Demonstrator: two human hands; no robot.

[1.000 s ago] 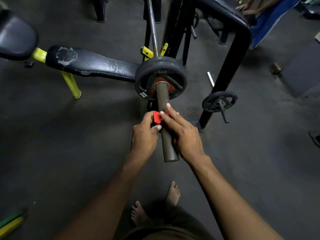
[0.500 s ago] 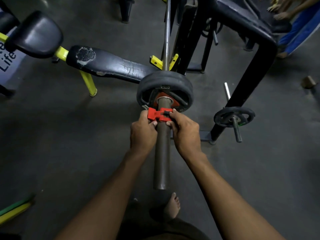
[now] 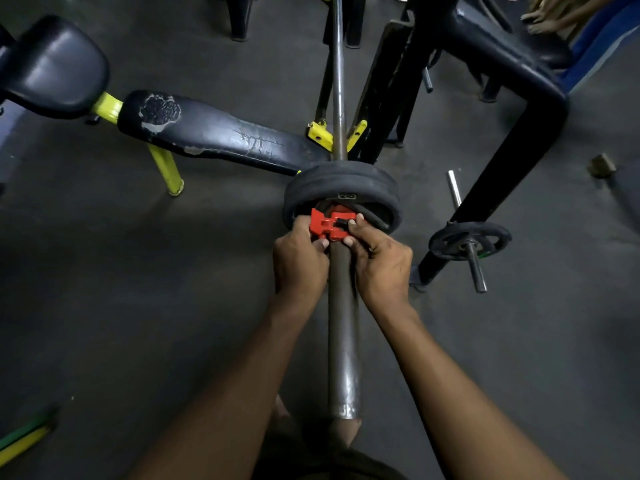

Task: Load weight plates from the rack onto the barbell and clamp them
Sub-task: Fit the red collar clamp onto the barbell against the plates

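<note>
Both hands, left hand [image 3: 299, 263] and right hand [image 3: 381, 266], pinch the red collar clamp [image 3: 329, 224] on the barbell sleeve [image 3: 341, 327], seated against the loaded weight plates [image 3: 341, 188] to prevent outward sliding.

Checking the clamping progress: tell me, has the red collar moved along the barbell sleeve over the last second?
Yes. The red collar has slid up the barbell sleeve, away from its free end, and now sits against the loaded weight plates.

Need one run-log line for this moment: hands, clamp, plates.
left hand: grips red clamp | right hand: pinches clamp | clamp: on barbell sleeve, at loaded plates | spare plate: on rack peg
</note>
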